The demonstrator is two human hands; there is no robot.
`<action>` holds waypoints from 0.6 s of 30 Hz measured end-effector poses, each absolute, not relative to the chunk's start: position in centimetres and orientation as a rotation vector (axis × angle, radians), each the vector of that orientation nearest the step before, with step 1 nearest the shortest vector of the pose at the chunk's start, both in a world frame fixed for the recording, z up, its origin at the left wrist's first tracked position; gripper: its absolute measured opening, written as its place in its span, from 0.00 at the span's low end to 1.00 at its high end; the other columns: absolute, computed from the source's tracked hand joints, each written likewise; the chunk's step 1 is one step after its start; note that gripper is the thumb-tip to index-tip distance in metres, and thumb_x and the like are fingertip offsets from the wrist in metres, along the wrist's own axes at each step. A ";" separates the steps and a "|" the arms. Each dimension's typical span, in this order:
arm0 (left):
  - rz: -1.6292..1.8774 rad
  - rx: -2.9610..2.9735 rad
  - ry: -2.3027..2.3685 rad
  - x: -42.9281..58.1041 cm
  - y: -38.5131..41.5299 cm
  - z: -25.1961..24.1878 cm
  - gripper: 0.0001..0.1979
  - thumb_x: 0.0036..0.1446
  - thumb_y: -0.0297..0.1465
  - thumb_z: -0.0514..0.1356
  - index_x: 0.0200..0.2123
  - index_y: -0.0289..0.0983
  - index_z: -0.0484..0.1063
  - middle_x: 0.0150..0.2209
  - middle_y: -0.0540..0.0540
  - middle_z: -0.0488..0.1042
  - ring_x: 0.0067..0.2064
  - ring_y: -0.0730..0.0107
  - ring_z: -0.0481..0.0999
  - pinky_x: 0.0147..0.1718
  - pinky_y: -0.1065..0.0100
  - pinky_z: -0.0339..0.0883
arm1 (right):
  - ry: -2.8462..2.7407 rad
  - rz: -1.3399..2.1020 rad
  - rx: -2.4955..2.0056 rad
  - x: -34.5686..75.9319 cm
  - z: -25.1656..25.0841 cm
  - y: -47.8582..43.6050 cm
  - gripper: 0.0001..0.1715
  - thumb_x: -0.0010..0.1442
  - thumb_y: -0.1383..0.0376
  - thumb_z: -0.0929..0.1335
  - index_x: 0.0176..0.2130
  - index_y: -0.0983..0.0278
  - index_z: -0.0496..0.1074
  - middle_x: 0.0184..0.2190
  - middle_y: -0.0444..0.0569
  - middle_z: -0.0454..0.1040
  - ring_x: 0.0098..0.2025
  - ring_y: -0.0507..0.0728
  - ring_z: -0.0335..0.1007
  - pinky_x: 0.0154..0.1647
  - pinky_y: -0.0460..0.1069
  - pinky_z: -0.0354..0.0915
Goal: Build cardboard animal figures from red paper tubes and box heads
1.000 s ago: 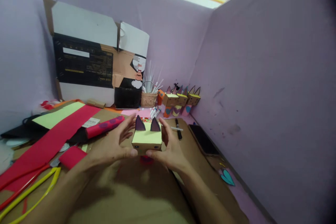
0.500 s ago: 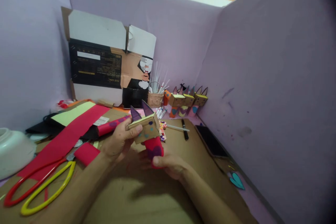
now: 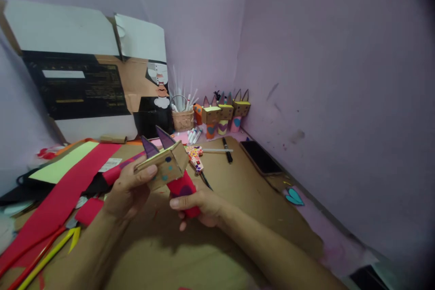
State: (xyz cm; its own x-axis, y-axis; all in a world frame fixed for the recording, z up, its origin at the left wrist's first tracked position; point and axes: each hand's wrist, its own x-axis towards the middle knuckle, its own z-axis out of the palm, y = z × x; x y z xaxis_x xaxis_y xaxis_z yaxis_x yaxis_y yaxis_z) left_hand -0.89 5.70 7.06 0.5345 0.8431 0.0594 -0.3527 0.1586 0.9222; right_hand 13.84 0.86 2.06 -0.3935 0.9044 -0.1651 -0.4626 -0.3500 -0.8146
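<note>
Left hand clamped on the box head, thumb flat on its spotted face. Right hand wrapped round the red tube, thumb across the front. Figure held tilted above the cardboard sheet. Head bare brown, blue spots; two pointed purple ears, dark-edged; purple patch on tube.

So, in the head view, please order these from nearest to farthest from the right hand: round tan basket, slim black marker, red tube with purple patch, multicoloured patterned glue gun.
1. Red tube: gripped in the right hand.
2. Glue gun: just beyond the hand.
3. Black marker: beyond, farther right.
4. Tan basket: at the back, near the wall.
</note>
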 end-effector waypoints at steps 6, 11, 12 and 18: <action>1.041 1.085 0.591 -0.5 5.6 6.8 0.23 0.39 0.30 0.68 0.43 0.36 0.74 0.38 0.43 0.79 0.41 0.53 0.78 0.36 0.65 0.74 | -0.882 1.874 -0.794 14.2 2.1 1.1 0.20 0.30 0.66 0.77 0.25 0.67 0.68 0.18 0.38 0.66 0.16 0.46 0.60 0.11 0.43 0.66; 1.014 1.121 0.627 -0.5 5.5 6.7 0.23 0.40 0.31 0.68 0.44 0.36 0.73 0.38 0.44 0.79 0.38 0.56 0.78 0.36 0.65 0.73 | -0.929 1.847 -0.830 14.1 1.5 1.4 0.19 0.28 0.66 0.77 0.22 0.66 0.68 0.18 0.38 0.65 0.18 0.46 0.59 0.13 0.43 0.66; 1.004 1.140 0.628 -0.5 5.4 6.7 0.23 0.41 0.31 0.68 0.44 0.35 0.73 0.38 0.44 0.80 0.37 0.56 0.78 0.35 0.65 0.72 | -0.931 1.833 -0.828 14.0 1.4 1.4 0.19 0.28 0.66 0.77 0.22 0.66 0.67 0.18 0.37 0.65 0.18 0.46 0.59 0.13 0.44 0.66; 0.982 1.221 0.625 -0.1 4.8 7.3 0.26 0.41 0.30 0.67 0.47 0.34 0.70 0.35 0.44 0.80 0.37 0.55 0.78 0.34 0.65 0.72 | -0.918 1.780 -0.778 13.6 1.0 1.3 0.20 0.28 0.66 0.78 0.22 0.66 0.67 0.18 0.37 0.65 0.18 0.46 0.59 0.14 0.44 0.67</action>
State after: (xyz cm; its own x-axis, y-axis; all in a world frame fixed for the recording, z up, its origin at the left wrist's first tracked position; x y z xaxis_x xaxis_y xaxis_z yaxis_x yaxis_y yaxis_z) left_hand -0.11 4.79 7.32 0.4688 0.8775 0.1016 -0.2788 0.0379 0.9596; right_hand 13.65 1.30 1.05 -0.3433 0.9333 -0.1058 -0.4549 -0.2637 -0.8506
